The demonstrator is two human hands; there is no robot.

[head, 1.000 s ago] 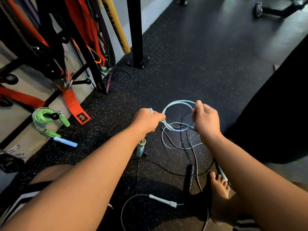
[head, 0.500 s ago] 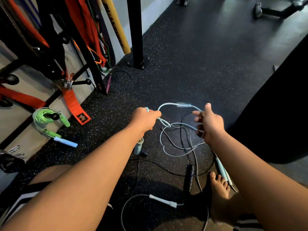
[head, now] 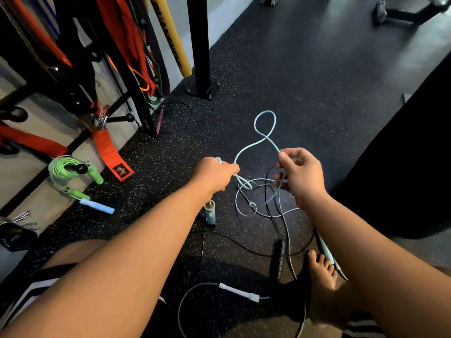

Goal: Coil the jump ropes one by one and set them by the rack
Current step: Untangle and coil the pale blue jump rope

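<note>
Just one cam, worn on the person's head, wide-angle w/ edges bowed. It looks fwd and steeply down along both forearms to the speckled floor (head: 317, 69). Close in: left hand (head: 214, 173) and right hand (head: 302, 174), each gripping the light-blue rope (head: 266, 136), sit mid-frame. Rack (head: 199, 45) fills the top-left; a bare foot (head: 322, 269) is bottom right.

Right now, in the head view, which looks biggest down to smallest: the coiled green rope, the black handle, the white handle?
Largest: coiled green rope.
Then black handle and white handle: about the same length, too close to rank.
</note>
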